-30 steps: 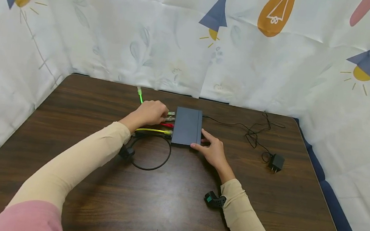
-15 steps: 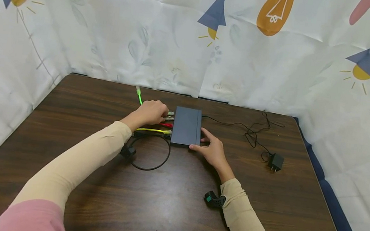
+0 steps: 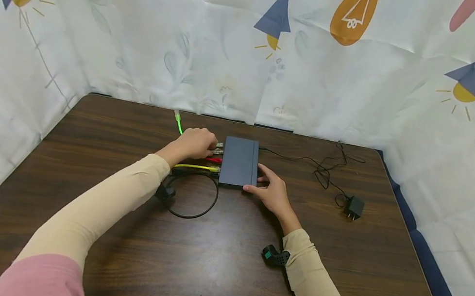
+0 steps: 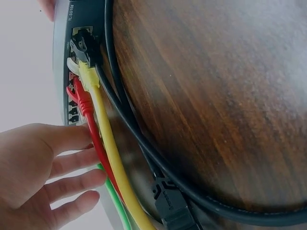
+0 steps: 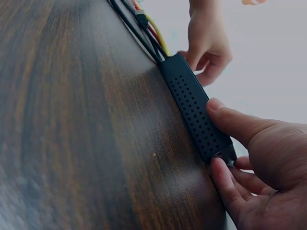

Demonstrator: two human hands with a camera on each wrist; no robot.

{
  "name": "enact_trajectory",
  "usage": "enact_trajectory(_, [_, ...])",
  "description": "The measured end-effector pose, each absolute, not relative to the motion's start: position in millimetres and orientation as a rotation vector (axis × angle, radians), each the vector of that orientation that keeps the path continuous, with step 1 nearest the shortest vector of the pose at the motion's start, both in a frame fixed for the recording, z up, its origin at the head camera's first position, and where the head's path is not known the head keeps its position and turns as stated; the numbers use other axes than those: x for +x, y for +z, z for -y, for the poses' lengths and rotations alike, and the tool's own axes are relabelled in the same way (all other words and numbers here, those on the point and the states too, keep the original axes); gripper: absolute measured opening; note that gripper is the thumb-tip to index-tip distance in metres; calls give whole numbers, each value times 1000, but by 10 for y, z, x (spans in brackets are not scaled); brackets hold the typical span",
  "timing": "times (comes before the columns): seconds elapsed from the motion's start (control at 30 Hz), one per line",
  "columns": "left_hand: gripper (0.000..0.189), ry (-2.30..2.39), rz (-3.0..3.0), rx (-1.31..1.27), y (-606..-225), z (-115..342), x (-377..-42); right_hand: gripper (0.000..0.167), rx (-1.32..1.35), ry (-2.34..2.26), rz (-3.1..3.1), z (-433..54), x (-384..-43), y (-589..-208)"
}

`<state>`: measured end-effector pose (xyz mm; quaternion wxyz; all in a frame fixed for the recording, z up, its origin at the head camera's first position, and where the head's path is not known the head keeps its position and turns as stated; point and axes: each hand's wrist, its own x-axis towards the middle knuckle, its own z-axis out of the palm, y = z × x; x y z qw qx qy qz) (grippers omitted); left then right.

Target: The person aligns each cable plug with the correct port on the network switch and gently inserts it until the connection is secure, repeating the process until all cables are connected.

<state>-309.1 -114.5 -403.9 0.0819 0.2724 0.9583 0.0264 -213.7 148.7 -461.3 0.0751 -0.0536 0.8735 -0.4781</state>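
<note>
A dark grey network switch [image 3: 239, 163] lies on the table. My left hand [image 3: 194, 143] is at its left side, fingertips pinching a network cable by a clear plug [image 3: 218, 152] close to the ports; the fingers hide most of this cable. Nearer me, a red plug [image 4: 82, 98], a yellow plug [image 4: 89, 76] and a black plug [image 4: 86, 46] sit at the port row in the left wrist view. A green cable [image 3: 178, 121] passes under my left hand. My right hand [image 3: 274, 193] grips the switch's right side, thumb at the near corner, fingers along the edge.
A looped black cable [image 3: 187, 217] lies in front of the left hand. From the switch's right side a thin power cord [image 3: 293, 159] runs in a tangle to a black power adapter [image 3: 354, 207]. A white patterned curtain [image 3: 230, 59] stands behind the brown table [image 3: 214, 272].
The view has shifted slightly. Both hands keep their places at the switch, with only very small movement of the left.
</note>
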Motion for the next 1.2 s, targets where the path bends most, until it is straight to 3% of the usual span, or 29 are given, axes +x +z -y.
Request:
enact_trajectory(0.4, [11,80,-2858,806,-4079,1102,-3104,82,-157,-1428,-2624,-1475,-2142,-4624])
enact_trajectory(1.2, [17,93,-2887,849,-4046,1093,-3072,83,-156,-1427,-2626,-1485,-2135,-4620])
